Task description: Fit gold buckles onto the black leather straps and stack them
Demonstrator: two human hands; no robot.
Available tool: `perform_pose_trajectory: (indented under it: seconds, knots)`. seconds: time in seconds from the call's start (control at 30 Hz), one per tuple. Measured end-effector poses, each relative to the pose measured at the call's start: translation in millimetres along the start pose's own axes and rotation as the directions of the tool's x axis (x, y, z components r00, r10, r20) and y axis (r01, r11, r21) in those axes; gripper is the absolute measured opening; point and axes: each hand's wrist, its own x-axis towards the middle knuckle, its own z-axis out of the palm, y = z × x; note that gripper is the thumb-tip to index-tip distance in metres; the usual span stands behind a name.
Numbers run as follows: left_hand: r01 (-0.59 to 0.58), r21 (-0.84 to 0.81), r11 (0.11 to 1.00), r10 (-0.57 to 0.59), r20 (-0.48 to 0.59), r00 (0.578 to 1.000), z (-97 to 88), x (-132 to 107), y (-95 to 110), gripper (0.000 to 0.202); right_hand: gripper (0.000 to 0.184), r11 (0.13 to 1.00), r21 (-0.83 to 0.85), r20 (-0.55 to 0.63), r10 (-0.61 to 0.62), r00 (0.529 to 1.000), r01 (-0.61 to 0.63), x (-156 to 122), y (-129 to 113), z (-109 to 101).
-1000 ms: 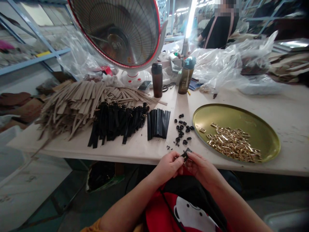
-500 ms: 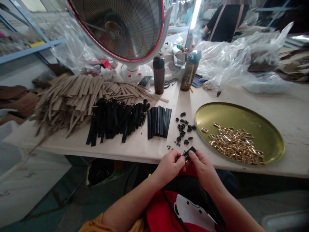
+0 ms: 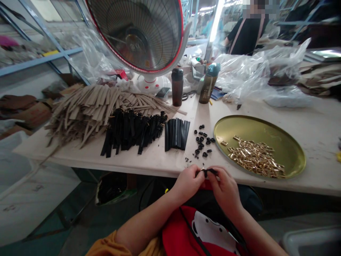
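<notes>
At the table's front edge my left hand (image 3: 189, 180) and my right hand (image 3: 226, 186) are closed on a short black strap (image 3: 211, 171). A bit of gold metal, apparently a buckle, shows on the strap at my left fingertips. Just beyond my hands lie several small black loops (image 3: 200, 142). Flat black strips (image 3: 176, 134) sit in a row to their left. Farther left is a heap of black straps with gold buckles (image 3: 130, 131). On the right, a gold oval tray (image 3: 255, 126) holds a pile of gold buckles (image 3: 253, 156).
Beige strips (image 3: 82, 110) are heaped at the left. Behind stand a fan (image 3: 144, 39), a dark bottle (image 3: 177, 89) and a tilted bottle (image 3: 208, 85). Clear plastic bags (image 3: 247, 74) cover the back right. A person (image 3: 246, 33) stands beyond the table.
The strap between my hands has turned from showing its flat face to nearly edge-on. My right fingers have shifted around it. The view has tilted up slightly.
</notes>
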Motion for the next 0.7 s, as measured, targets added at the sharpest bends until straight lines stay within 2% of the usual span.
perform_pose_trajectory:
  seconds: [0.07, 0.17, 0.23, 0.37, 0.43, 0.53, 0.57, 0.63, 0.7]
  knots:
    - [-0.023, -0.016, 1.0, 0.023, -0.006, 1.0, 0.2, -4.9, 3.8, 0.023, 0.015, 0.999, 0.045, 0.064, 0.016, 0.998, -0.019, 0.0, -1.7, -4.0]
    - [-0.033, -0.081, 0.996, 0.037, 0.051, 0.998, -1.6, -9.8, 8.6, 0.026, 0.017, 0.97, 0.173, 0.17, 0.14, 0.975, -0.169, 1.4, -3.8, -7.4]
    - [-0.017, -0.112, 0.994, 0.025, 0.076, 0.997, -3.9, -9.4, 9.1, 0.03, 0.018, 0.955, 0.215, 0.204, 0.16, 0.966, -0.204, 1.8, -4.9, -7.2]
    - [0.016, -0.174, 0.985, -0.009, 0.041, 0.999, -7.9, 1.5, 2.5, 0.033, 0.02, 0.977, 0.195, 0.222, 0.045, 0.974, -0.089, 5.6, -4.1, -4.4]
    - [0.04, -0.196, 0.98, -0.035, 0.025, 0.999, -9.4, 9.6, -1.9, 0.033, 0.028, 0.986, 0.159, 0.305, -0.006, 0.952, -0.044, 14.9, 0.1, -5.4]
    - [-0.01, -0.114, 0.993, 0.014, 0.029, 0.999, -12.7, 21.9, -5.4, 0.035, 0.037, 0.995, 0.085, 0.415, 0.012, 0.91, -0.052, 46.7, 15.1, -10.9]
    - [-0.033, -0.072, 0.997, 0.036, 0.036, 0.999, -14.3, 26.0, -5.7, 0.029, 0.037, 0.997, 0.05, 0.395, 0.037, 0.918, -0.061, 62.1, 22.5, -13.1]
    - [-0.04, -0.025, 0.999, 0.04, 0.015, 0.999, -18.5, 34.2, -5.6, 0.019, 0.033, 0.997, -0.051, 0.268, 0.075, 0.961, -0.064, 97.4, 39.5, -16.8]
    - [0.005, -0.035, 0.999, -0.006, -0.04, 0.999, -23.5, 42.1, -5.9, 0.021, 0.028, 0.98, -0.197, 0.17, 0.038, 0.985, -0.004, 133.0, 56.2, -18.2]
